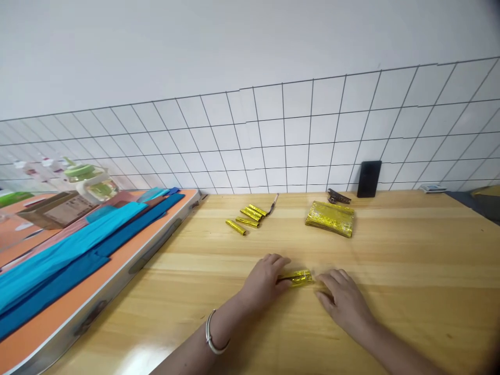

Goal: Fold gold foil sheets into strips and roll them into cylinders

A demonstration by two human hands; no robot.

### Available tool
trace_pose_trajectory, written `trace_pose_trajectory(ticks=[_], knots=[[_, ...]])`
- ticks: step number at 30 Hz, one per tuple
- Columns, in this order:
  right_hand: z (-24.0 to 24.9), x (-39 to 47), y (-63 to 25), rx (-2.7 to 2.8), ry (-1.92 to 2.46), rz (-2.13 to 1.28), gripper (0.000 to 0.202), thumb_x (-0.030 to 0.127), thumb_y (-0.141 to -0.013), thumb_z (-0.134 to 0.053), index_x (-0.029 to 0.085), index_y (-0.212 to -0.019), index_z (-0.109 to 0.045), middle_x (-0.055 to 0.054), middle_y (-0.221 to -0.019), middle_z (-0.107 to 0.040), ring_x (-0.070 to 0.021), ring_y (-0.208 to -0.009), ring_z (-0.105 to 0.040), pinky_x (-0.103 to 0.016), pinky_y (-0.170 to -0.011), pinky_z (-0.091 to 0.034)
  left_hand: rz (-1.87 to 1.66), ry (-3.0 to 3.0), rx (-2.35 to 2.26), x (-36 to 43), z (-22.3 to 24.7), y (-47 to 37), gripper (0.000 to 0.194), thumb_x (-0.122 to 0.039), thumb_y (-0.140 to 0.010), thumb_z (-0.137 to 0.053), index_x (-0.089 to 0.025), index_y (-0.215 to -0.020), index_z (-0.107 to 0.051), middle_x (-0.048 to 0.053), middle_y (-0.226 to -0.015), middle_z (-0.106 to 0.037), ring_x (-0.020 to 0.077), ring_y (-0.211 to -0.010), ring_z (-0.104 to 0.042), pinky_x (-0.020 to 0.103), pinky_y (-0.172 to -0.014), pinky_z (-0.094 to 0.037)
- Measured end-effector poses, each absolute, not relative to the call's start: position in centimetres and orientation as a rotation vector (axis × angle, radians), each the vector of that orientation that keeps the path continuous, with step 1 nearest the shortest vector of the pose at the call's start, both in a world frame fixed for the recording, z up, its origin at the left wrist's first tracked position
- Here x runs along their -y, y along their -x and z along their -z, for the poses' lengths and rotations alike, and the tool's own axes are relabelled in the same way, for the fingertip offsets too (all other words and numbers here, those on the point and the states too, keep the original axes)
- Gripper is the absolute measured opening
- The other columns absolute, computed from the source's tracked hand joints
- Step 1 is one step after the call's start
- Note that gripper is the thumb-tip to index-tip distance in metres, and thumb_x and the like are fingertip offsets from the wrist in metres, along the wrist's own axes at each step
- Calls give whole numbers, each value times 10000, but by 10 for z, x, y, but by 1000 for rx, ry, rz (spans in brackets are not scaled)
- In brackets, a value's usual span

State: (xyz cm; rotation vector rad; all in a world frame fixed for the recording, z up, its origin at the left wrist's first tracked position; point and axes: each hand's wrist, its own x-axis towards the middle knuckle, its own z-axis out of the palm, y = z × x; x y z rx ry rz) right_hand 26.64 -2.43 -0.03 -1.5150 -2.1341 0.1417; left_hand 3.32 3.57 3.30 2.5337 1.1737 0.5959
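A folded strip of shiny gold foil paper (pixel 302 277) lies on the wooden table in front of me. My left hand (pixel 266 278) is closed over its left end, fingers at the far edge and thumb at the near edge, hiding that end. Just off the strip's right end is my right hand (pixel 346 301), its thumb and index finger apart with nothing visible between them. Farther back lies a stack of flat gold foil sheets (pixel 330 219). Several narrow gold foil rolls (pixel 250 216) rest to the left of that stack.
A dark clip (pixel 338 197) lies behind the stack. Against the tiled wall leans a black flat object (pixel 369 179). A thin pen-like item (pixel 273 204) lies by the rolls. On the left, an orange board (pixel 172 211) carries blue cloth (pixel 97 245), a cardboard box (pixel 58 209) and a green-lidded bottle (pixel 94 183).
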Motion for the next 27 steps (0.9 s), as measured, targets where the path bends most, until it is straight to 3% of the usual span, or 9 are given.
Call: trace_pose_trajectory(ticks=[4, 6, 11, 15, 18, 27], knots=[[-2, 24, -266, 2159, 1558, -195, 163, 202, -812, -543, 212, -958, -614, -57, -920, -601, -218, -904, -529, -383, -804, -451, -468, -2586, -1050, -36, -26, -48, 142, -219, -786, -603, -183, -923, -609, 48, -911, -592, 189, -897, -536, 308, -803, -438], [-1, 23, -266, 2154, 1559, -220, 159, 198, -809, -540, 214, -948, -615, -58, -924, -600, -218, -911, -530, -387, -814, -451, -500, -2568, -1051, -35, -22, -51, 113, -178, -800, -568, -182, -901, -618, 47, -892, -594, 186, -898, -534, 299, -801, -433], [2, 19, -265, 2044, 1500, -355, 260, 231, -798, -539, 201, -1052, -586, -84, -1036, -606, -232, -990, -537, -407, -856, -458, -669, -2318, -1123, -31, -16, -47, 137, -166, -810, -530, -192, -896, -635, 32, -852, -604, 163, -829, -547, 265, -742, -438], [-9, 15, -253, 1789, 1448, -768, 459, 305, -808, -523, 188, -1245, -448, -87, -1078, -598, -169, -772, -587, -335, -700, -525, -855, -1895, -1103, -29, -20, -43, 213, -280, -859, -499, -189, -1016, -610, 18, -865, -629, 142, -769, -559, 239, -682, -442], [-29, 10, -236, 1666, 1366, -961, 474, 337, -816, -520, 199, -1260, -426, -66, -1037, -604, -144, -726, -582, -296, -658, -526, -950, -1628, -984, -25, -28, -41, 280, -343, -879, -479, -169, -1073, -580, 20, -885, -633, 139, -782, -565, 236, -697, -452], [-73, -13, -178, 1566, 1234, -868, 483, 333, -774, -592, 229, -1232, -479, -43, -982, -663, -194, -870, -625, -311, -742, -541, -1194, -1555, -858, -17, -52, -32, 363, -368, -886, -485, -195, -1204, -517, 68, -1120, -616, 199, -1013, -572, 339, -902, -468]])
